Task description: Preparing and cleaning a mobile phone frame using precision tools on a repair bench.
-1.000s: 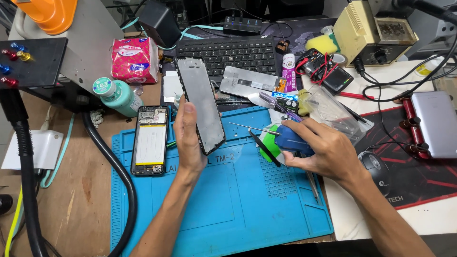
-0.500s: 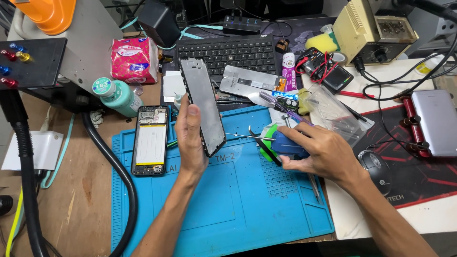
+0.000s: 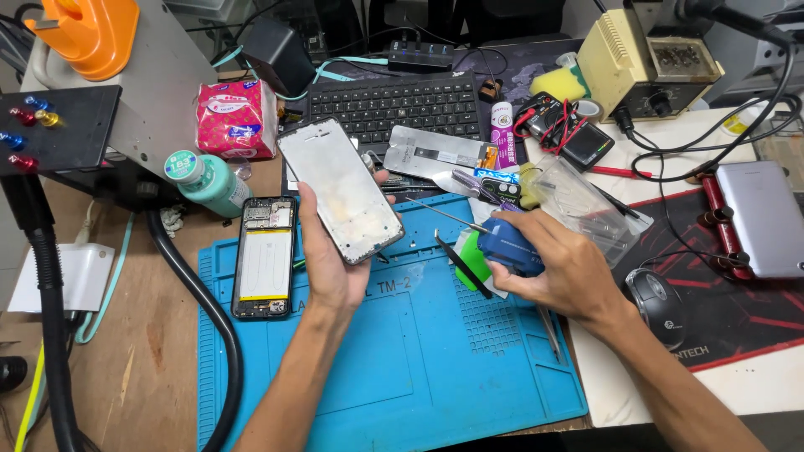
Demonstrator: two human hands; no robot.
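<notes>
Phone frame, raised above blue mat, inner face up, gripped along its edges by left hand. Right hand closed around blue bottle, thin nozzle aimed toward frame. Best kept level and steady, nozzle tip guided slowly along the rim. Opened phone flat just left.

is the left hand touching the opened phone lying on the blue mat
Apart. The head view shows the left hand gripping a phone frame, with a strip of blue mat visible between it and the opened phone.
</notes>
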